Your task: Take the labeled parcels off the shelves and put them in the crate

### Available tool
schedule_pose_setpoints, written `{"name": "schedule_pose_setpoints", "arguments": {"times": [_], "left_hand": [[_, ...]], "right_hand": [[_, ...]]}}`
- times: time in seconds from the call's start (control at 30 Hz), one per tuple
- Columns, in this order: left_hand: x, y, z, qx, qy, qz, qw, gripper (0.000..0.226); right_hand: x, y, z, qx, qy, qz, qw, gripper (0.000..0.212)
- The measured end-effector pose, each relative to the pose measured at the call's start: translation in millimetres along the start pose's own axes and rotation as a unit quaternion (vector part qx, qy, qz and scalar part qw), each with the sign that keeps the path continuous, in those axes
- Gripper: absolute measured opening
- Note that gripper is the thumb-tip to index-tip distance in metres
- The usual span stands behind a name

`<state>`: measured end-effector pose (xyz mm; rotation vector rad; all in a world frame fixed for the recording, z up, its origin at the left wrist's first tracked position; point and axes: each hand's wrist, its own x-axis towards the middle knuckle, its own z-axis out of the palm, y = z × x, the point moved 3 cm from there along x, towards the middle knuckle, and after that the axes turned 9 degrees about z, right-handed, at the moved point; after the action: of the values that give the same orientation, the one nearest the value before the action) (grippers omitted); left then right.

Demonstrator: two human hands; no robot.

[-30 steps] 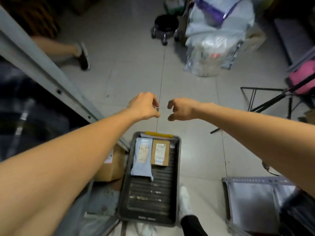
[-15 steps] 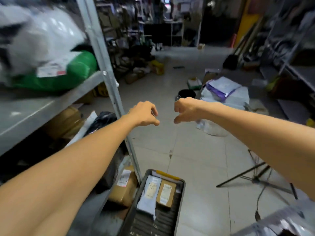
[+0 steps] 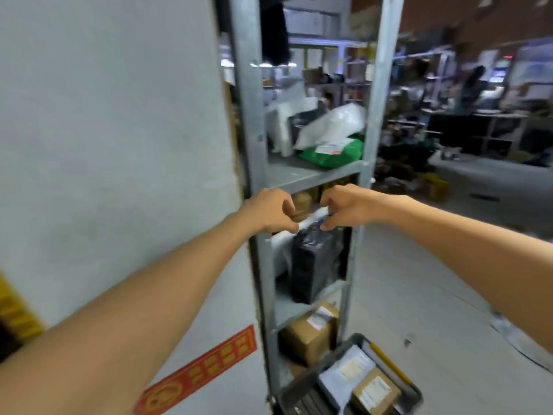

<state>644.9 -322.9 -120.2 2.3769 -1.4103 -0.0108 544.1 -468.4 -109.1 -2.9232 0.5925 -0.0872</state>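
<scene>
Now I am facing the grey metal shelves (image 3: 287, 175) instead of the floor. My left hand (image 3: 270, 212) and right hand (image 3: 344, 209) are curling on nothing. Just below them, nearer the right, the tall black plastic-wrapped parcel (image 3: 314, 265) is standing upright.

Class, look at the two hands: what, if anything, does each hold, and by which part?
The left hand is curled on nothing. The right hand overlaps the top of the black parcel; a grip cannot be told.
</scene>
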Motion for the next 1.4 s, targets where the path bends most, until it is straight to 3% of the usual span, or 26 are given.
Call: {"name": "schedule_pose_setpoints", "arguments": {"times": [0.1, 0.2, 0.27, 0.47, 0.6, 0.77, 1.0, 1.27, 1.4], "left_hand": [[-74.2, -35.1, -42.8, 0.016, 0.025, -0.073, 0.997, 0.036], [-146.5, -65.0, -76.9, 0.03, 0.031, -0.148, 0.988, 0.043], [-196.5, -82.4, -101.8, 0.04, 0.053, -0.196, 0.978, 0.045], [-349.7, -106.5, -165.8, 0.093, 0.086, -0.324, 0.938, 0.047], [-449.2, -97.6, -209.5, 0.103, 0.127, -0.412, 0.897, 0.044], [-583.8, -57.1, -258.2, 0.137, 0.178, -0.538, 0.812, 0.04], [-730.6, 65.1, -300.9, 0.241, 0.237, -0.669, 0.661, 0.037], [-802.2, 233.6, -333.7, 0.32, 0.293, -0.749, 0.5, 0.037], [-809.8, 291.4, -334.9, 0.349, 0.296, -0.765, 0.453, 0.033]], "right_hand": [[-13.2, -84.3, 1.7, -0.006, -0.026, -0.084, 0.996, 0.017], [-25.9, -165.3, 6.0, -0.011, -0.049, -0.127, 0.991, 0.049], [-37.6, -221.6, 7.7, 0.001, -0.054, -0.165, 0.985, 0.058], [-91.8, -367.7, 9.0, 0.008, -0.069, -0.315, 0.946, 0.063], [-140.3, -458.7, 0.3, -0.016, -0.062, -0.432, 0.899, 0.049], [-212.4, -562.6, -24.4, 0.018, -0.075, -0.547, 0.834, 0.06], [-374.4, -666.2, -66.9, 0.056, -0.027, -0.721, 0.69, 0.052], [-540.8, -677.3, -132.8, 0.134, -0.032, -0.842, 0.522, 0.057], [-583.5, -663.6, -166.1, 0.167, -0.024, -0.872, 0.46, 0.058]]}}
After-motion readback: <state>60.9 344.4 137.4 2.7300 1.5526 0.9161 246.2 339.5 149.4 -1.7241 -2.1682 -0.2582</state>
